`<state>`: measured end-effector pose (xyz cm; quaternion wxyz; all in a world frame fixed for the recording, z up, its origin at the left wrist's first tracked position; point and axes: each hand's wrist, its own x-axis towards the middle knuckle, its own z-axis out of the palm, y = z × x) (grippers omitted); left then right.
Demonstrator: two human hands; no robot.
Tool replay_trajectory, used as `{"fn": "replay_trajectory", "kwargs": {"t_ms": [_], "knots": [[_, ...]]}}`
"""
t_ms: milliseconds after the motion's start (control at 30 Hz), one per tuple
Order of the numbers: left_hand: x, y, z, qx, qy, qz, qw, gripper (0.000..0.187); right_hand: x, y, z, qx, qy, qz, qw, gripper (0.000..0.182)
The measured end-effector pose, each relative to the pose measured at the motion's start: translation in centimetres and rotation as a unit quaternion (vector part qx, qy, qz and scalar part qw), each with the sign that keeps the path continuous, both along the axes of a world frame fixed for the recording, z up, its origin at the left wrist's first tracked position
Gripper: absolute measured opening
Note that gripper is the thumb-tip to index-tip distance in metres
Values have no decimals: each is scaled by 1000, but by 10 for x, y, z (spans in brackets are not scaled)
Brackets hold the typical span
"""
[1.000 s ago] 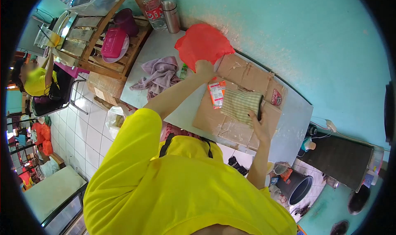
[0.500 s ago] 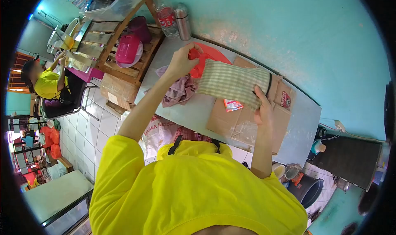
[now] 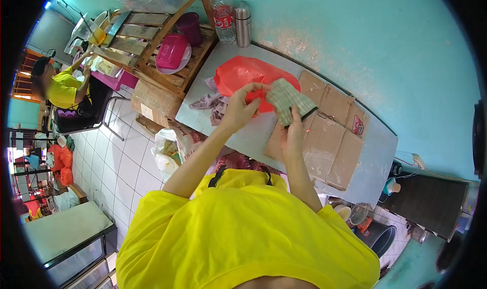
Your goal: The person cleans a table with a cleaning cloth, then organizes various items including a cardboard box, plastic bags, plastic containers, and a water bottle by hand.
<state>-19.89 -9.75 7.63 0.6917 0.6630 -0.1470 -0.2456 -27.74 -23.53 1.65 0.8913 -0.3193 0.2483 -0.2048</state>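
Observation:
A green-and-white checked cloth pouch (image 3: 291, 99) with a dark edge is tilted above the table between my hands. My right hand (image 3: 292, 137) grips it at the dark-edged side, thumb on top. The curled fingers of my left hand (image 3: 243, 106) meet the pouch's upper left corner; the exact grip there is partly hidden. Behind the pouch lies a crumpled red plastic bag (image 3: 238, 71). A mauve cloth (image 3: 215, 104) is left of my left hand, partly covered by the bag. Flattened cardboard (image 3: 329, 142) lies under and right of the pouch.
A plastic bottle (image 3: 223, 17) and a steel flask (image 3: 243, 25) stand at the table's back left. Beside them, a wooden rack (image 3: 152, 48) holds pink containers. White sacks (image 3: 170, 149) sit below the front edge. Another person (image 3: 66, 88) sits at the far left.
My right hand has moved left with the pouch, which is turned and looks smaller. My left hand has come down to its corner. The red bag shows more; the orange-white packet is out of sight.

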Motion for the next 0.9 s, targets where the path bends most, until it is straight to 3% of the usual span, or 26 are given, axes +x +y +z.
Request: {"fn": "replay_trajectory", "kwargs": {"t_ms": [67, 133, 200, 233, 267, 300, 400, 467, 533, 567, 633, 733, 833, 900], "knots": [[-16, 4, 11, -15, 40, 11, 999, 30, 1, 22, -2, -31, 31, 20, 999, 44], [-31, 13, 24, -61, 44, 34, 997, 29, 8, 41, -80, -232, 25, 153, 960, 40], [-34, 32, 30, -76, 65, 89, 991, 28, 3, 40, -92, -412, 45, 315, 854, 33], [-31, 47, 31, -68, 84, 134, 985, 28, -5, 34, -49, -485, 65, 408, 771, 29], [-29, 62, 28, -147, 106, 192, 964, 28, -9, 26, -5, -548, 82, 494, 670, 27], [-26, 84, 21, -180, 103, 204, 957, 32, -7, 19, 28, -558, 78, 511, 649, 29], [-40, 108, 45, -187, 134, 245, 942, 35, 7, -10, 23, -253, -23, 498, 829, 33], [-52, 120, 47, -199, 163, 225, 940, 36, 35, -36, 12, -219, -10, 398, 891, 31], [-60, 124, 52, -200, 187, 226, 935, 38, 74, -42, -20, -398, 89, 315, 857, 30], [-65, 120, 56, -194, 198, 235, 932, 39, 82, -38, -41, -570, 158, 290, 753, 32], [-69, 119, 54, -180, 201, 250, 930, 42, 96, -29, -87, -832, 266, 196, 446, 37], [-70, 123, 52, -179, 195, 287, 921, 42, 109, -35, -164, -823, 283, 214, 444, 50], [-67, 134, 51, -178, 183, 306, 917, 42, 119, -40, -181, -789, 322, 191, 488, 52], [-66, 141, 49, -160, 176, 302, 923, 46, 135, -35, -179, -682, 366, 197, 601, 51]]}}
